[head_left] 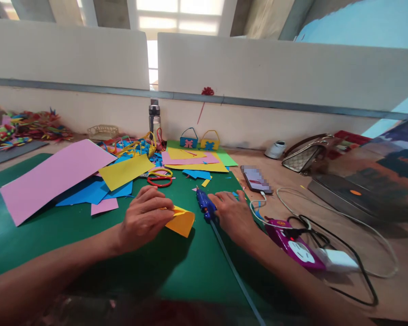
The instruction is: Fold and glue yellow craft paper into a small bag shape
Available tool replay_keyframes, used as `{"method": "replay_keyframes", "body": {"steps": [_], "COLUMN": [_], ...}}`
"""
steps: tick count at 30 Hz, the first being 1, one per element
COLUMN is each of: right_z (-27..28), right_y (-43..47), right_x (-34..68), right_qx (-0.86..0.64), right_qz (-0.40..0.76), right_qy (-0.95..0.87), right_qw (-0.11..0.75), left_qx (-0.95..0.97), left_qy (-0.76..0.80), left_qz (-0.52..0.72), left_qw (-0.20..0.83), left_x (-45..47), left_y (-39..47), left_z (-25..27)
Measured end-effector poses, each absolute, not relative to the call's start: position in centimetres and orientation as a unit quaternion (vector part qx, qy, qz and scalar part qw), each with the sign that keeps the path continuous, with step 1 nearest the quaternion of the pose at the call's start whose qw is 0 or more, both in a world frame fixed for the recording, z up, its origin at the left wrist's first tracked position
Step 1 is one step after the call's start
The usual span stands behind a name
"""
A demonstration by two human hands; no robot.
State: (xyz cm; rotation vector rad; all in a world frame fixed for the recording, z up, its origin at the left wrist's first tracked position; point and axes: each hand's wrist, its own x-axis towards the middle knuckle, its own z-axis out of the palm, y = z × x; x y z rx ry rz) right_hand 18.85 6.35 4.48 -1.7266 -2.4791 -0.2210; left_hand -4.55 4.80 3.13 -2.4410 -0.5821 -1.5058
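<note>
Folded yellow-orange paper (181, 222) is pinched in my left hand (148, 217), just above the green mat (139, 276). My right hand (233, 215) is closed at the side of a blue hot glue gun (206, 204), whose tip points away from me. From the gun's rear a long, thin pale stick (236, 271) runs toward the near edge. Scissors (159, 177) with red and yellow handles lie beyond my left hand. Farther back stand two small handled paper bags, one blue (188, 142) and one yellow (210, 144).
Pink sheets (59, 174), blue sheets (88, 192) and paper scraps cover the left and back of the mat. A bottle (154, 120) stands behind. At right are a phone (256, 179), a purple power strip (295, 246) with looping cables, a handbag (306, 154) and a dark case (347, 194).
</note>
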Motion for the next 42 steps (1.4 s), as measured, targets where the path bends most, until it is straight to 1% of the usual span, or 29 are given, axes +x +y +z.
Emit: {"method": "replay_keyframes", "body": {"steps": [1, 3, 5, 8, 12, 19, 26, 30, 42], "right_z": [4.9, 5.3, 5.3, 4.6, 3.5, 3.4, 3.1, 3.2, 3.1], "right_y": [5.7, 4.3, 3.4, 2.9, 3.1, 2.7, 2.5, 2.4, 2.2], "right_x": [18.4, 17.5, 16.6, 15.7, 15.4, 15.6, 15.4, 15.4, 15.3], "right_qx": [-0.55, -0.464, -0.398, -0.359, -0.33, -0.32, -0.307, -0.311, -0.306], "right_qz": [-0.064, 0.025, 0.081, 0.13, 0.138, 0.102, 0.066, 0.068, 0.059], "right_qy": [-0.829, -0.855, -0.855, -0.843, -0.83, -0.823, -0.842, -0.844, -0.836], "right_qw": [0.083, 0.23, 0.322, 0.38, 0.427, 0.458, 0.439, 0.431, 0.451], "left_qx": [-0.829, -0.83, -0.83, -0.831, -0.83, -0.834, -0.842, -0.839, -0.832], "left_qy": [-0.199, -0.199, -0.2, -0.203, -0.211, -0.219, -0.22, -0.227, -0.222], "left_qz": [-0.513, -0.513, -0.515, -0.515, -0.514, -0.506, -0.493, -0.494, -0.508], "left_qw": [0.1, 0.087, 0.074, 0.055, 0.038, -0.007, -0.029, -0.033, -0.033], "left_x": [-4.4, -4.1, -3.8, -3.6, -3.4, -3.0, -2.7, -2.6, -2.5], "left_y": [4.7, 4.4, 4.1, 3.6, 3.4, 3.2, 2.9, 2.9, 2.5], "left_z": [3.1, 3.0, 3.0, 3.0, 3.1, 3.0, 2.8, 2.9, 3.1]}}
